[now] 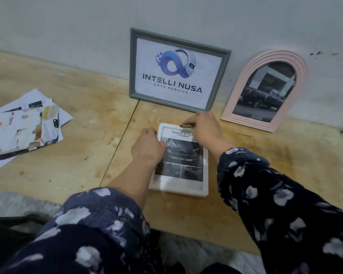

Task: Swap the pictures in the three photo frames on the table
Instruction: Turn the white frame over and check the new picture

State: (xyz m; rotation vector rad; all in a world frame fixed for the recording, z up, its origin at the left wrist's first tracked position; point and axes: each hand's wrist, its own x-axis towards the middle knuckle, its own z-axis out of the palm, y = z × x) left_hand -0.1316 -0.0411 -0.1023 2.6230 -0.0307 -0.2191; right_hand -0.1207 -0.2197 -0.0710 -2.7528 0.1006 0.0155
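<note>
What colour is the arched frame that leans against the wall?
Pale pink, with ridged bands around the arch. The arched frame shows best in the head view.

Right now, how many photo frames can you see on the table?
3. The grey frame leans on the wall at centre, the pink arched frame leans to its right, and the white frame lies flat under both hands. None seems hidden.
</note>
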